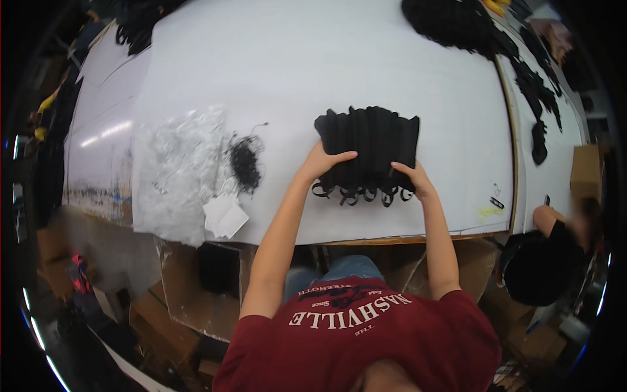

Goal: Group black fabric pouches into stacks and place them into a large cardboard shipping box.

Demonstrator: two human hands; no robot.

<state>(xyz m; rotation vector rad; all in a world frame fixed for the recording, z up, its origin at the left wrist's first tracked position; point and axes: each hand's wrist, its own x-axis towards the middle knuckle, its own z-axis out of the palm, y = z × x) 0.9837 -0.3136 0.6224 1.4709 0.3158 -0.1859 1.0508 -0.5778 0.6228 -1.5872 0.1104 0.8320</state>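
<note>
Left hand (324, 161) flat on the near left corner of a stack of black pleated fabric pieces (369, 145), fingers spread over the top, thumb at the edge. Right hand (411, 178) on the near right corner of the same stack, fingers curled down onto the cloth. Hands apart, one at each lower corner, pressing or pinching the pile; whether truly clamped around it, cannot tell. Stack lying near the middle of the wide white work table (313, 59), close to its near edge, with black elastic loops (359, 194) hanging out along the near side between the two hands.

Left of the stack, a small tangle of thin black cords (246, 160). Further left, a crumpled clear plastic bag (175, 173), and just near it a few small white paper tags (224, 215). At the far right of the table, a large heap of black fabric (457, 25), with more dark pieces trailing down the right-hand edge. At the near right, another person in a black top (542, 261), arm resting on the table corner. Below the table, brown cardboard boxes (196, 294).
</note>
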